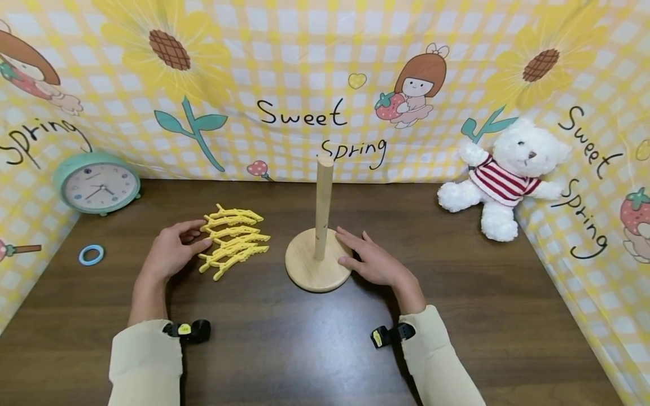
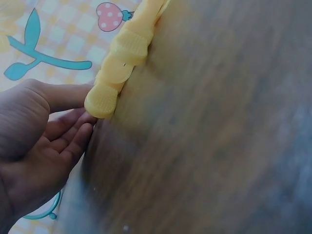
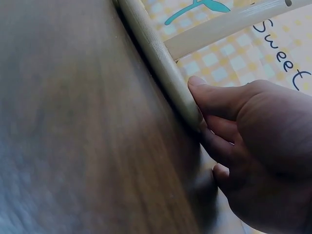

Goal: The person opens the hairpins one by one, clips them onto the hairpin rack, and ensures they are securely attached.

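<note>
Several slim yellow plastic clips [image 1: 235, 248] with splayed left ends lie in a stack of rows on the brown table. My left hand [image 1: 172, 248] is at their left ends; in the left wrist view thumb and fingers close round the end of a yellow clip [image 2: 103, 100], with some fingertips hidden. A wooden stand [image 1: 319, 273] with a round base and an upright rod is right of the clips. My right hand [image 1: 376, 262] holds the base's right rim, thumb on the upper face, other fingers along the edge in the right wrist view.
A mint-green alarm clock [image 1: 99, 183] is at the back left, with a light-blue ring [image 1: 91, 255] in front of it. A white teddy bear [image 1: 503, 175] in a striped shirt sits at the back right. Yellow checked cloth [image 1: 299, 62] borders the table.
</note>
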Tool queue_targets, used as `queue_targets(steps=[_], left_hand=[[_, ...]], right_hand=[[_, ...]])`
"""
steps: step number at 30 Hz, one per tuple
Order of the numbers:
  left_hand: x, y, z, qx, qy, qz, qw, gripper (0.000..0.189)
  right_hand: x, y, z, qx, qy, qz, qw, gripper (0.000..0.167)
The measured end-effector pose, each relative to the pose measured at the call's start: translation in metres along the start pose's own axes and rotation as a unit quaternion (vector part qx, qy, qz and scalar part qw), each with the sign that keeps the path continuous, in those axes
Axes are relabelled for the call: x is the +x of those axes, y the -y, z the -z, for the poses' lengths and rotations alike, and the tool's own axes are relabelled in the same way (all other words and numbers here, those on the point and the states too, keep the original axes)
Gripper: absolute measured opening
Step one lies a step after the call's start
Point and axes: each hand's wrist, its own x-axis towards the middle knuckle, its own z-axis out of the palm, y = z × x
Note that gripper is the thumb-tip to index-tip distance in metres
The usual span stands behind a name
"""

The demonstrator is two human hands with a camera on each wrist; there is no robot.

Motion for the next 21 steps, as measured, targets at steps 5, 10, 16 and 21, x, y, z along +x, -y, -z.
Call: queue_targets(steps=[5,10,16,21], left_hand=[[-0.004,0.002,0.001,0.001,-0.018,-0.030,0.9994,0.046],[-0.002,0.003,0.000,0.022,-0.014,-0.040,0.9988,0.043],[0.006,0.000,0.001,0.055,0.024,-0.033,0.9976,0.050],[0.009,-0.004,0.001,0.072,0.043,-0.031,0.9960,0.053]], right_hand=[[0.000,-0.002,0.000,0.005,0.001,-0.001,1.0000,0.063],[0.001,-0.003,0.000,0.005,0.001,-0.006,1.0000,0.063],[0.000,-0.004,0.001,0.008,-0.002,-0.006,1.0000,0.063],[0.000,-0.004,0.001,0.006,-0.003,-0.001,1.0000,0.062]])
